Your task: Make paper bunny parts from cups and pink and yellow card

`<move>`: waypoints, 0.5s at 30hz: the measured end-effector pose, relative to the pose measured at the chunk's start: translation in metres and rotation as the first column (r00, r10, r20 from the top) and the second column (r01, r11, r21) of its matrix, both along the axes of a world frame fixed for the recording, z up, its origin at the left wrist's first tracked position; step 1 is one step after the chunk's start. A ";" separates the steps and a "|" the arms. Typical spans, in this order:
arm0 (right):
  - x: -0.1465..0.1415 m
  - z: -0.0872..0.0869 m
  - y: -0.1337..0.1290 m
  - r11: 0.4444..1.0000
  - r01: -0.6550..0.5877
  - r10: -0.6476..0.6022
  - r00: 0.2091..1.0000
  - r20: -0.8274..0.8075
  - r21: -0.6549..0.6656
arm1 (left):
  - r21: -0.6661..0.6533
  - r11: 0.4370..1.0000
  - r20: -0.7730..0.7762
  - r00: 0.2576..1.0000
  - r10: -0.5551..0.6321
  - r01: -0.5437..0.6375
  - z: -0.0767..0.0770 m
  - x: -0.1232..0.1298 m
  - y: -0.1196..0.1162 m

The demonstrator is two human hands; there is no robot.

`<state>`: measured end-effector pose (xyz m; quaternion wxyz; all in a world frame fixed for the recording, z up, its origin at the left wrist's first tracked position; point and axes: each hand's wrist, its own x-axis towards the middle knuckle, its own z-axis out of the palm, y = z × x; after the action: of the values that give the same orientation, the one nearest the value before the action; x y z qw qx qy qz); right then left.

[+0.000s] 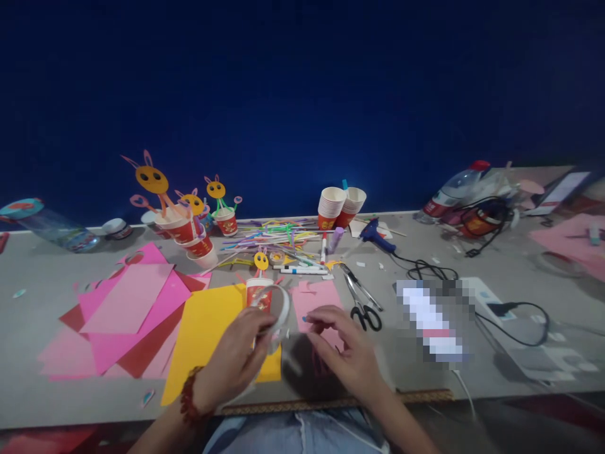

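Observation:
My left hand (236,350) is closed round the lower edge of a roll of clear tape (285,306), held upright above the table. To its right, my right hand (347,356) has curved fingers, with the thumb and forefinger apart; I make out nothing between them. Under the right fingers lies pink paper (321,293) with cut edges. Just behind the tape roll stands a red paper cup (254,291) with a small yellow bunny-like face (261,260) above it. Yellow paper (203,328) lies beneath the left hand and cup.
Pink and red sheets (127,296) are piled at left. Finished-looking cup figures (177,224), coloured sticks (278,234) and stacked cups (332,205) stand behind. Scissors (363,309), a blue glue gun (377,236), its black cord (430,268) and a blurred-out phone (432,325) lie at right.

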<state>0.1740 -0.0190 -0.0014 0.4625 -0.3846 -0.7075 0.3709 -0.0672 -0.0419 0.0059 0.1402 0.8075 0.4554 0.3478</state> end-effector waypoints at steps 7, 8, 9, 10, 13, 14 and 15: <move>-0.006 -0.002 -0.010 0.996 0.083 -0.084 0.996 -0.005 -0.019 | -0.028 0.997 0.094 0.993 -0.069 0.072 -0.008 0.041 0.000; -0.005 -0.004 -0.011 0.994 0.104 -0.104 0.995 -0.001 -0.030 | -0.030 0.997 0.103 0.992 -0.067 0.071 -0.008 0.042 0.001; -0.005 -0.006 -0.011 0.992 0.123 -0.123 0.992 -0.001 -0.042 | -0.032 0.997 0.110 0.992 -0.064 0.068 -0.008 0.044 0.001; -0.005 -0.007 -0.012 0.989 0.136 -0.136 0.991 -0.003 -0.055 | -0.033 0.997 0.116 0.991 -0.059 0.064 -0.008 0.045 0.001; -0.007 -0.007 -0.012 0.984 0.161 -0.162 0.987 -0.015 -0.078 | -0.021 0.999 0.119 0.992 -0.041 0.044 -0.009 0.050 0.001; -0.007 -0.007 -0.012 0.983 0.167 -0.169 0.985 -0.022 -0.080 | -0.015 0.999 0.116 0.993 -0.036 0.037 -0.009 0.051 0.001; -0.007 -0.006 -0.011 0.983 0.167 -0.170 0.985 -0.031 -0.080 | -0.009 0.999 0.113 0.993 -0.034 0.035 -0.010 0.052 0.001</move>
<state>0.1667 -0.0304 -0.0074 0.4901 -0.4539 -0.6487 0.3647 -0.0153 -0.0408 -0.0037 0.1761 0.7935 0.4345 0.3880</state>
